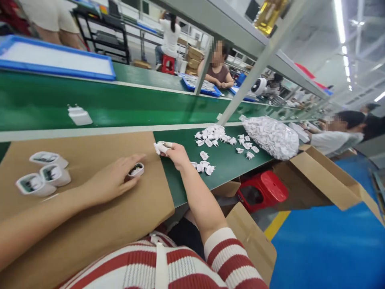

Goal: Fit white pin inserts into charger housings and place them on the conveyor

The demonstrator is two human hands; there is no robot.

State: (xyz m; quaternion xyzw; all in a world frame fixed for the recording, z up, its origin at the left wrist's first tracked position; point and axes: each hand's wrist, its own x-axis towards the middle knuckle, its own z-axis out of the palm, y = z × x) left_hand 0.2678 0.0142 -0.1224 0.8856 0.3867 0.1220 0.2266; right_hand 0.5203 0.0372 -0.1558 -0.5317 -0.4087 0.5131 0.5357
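My left hand (116,176) rests on the brown cardboard sheet (114,224), its fingers wrapped round a white charger housing (137,170) whose open end shows parts inside. Just right of it, my right hand (174,153), with white covers on the fingertips, pinches a small white plug cover (157,148) over the sheet's edge. Three more open housings (52,174) with circuit boards in them stand together at the left. Loose white plug covers (210,134) with pins lie in a pile on the green bench, and several (205,166) lie closer to my right forearm.
A clear bag of white parts (272,136) sits on the bench at right. A finished-looking charger (80,115) lies on the green conveyor (135,106). Blue trays (57,58) stand beyond it. A slanted metal post (249,76) rises nearby; a red stool (264,190) and cardboard boxes are below. Co-workers sit around.
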